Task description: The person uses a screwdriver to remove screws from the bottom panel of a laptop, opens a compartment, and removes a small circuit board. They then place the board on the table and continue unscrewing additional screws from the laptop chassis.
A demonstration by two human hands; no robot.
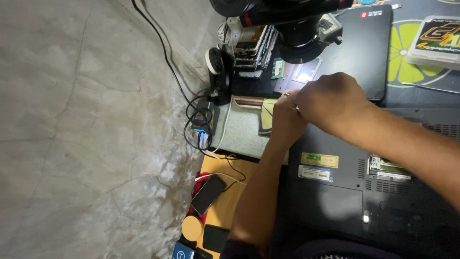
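Fingers: the fingertips of both hands meet at one spot over the far left corner of the upturned black plastic laptop base (345, 192); whatever sits between them is hidden, so whether they pinch something cannot be told.
Right hand (333, 100): knuckles up, fist loosely curled, its forearm running off the right edge of the frame.
Left hand (283, 117): just beside and partly under the right one, touching it, wrist bent, its forearm rising from the bottom of the frame.
Laptop base: lies underside up directly below both hands, with a yellow-green sticker (319, 159) and a white barcode label (315, 173) near the left forearm, and an open slot holding a green memory module (385, 168) (partly shaded by the right arm).
Beyond the hands: a second closed black laptop (362, 52) lies flat, a small green circuit strip (278, 68) and a shiny rectangular plate (306, 71) resting on its near edge.
Far left of that: a leaning stack of dismantled phones and screens (254, 45), a black cable (163, 52) trailing across the grey marble floor (86, 134).
Near the left elbow: a dark smartphone (207, 194) lies on an orange wooden board (230, 201), a round yellow disc (192, 228) beside it.
Top right: a white plastic case with a printed lid (436, 41) on a lime-patterned mat (402, 62).
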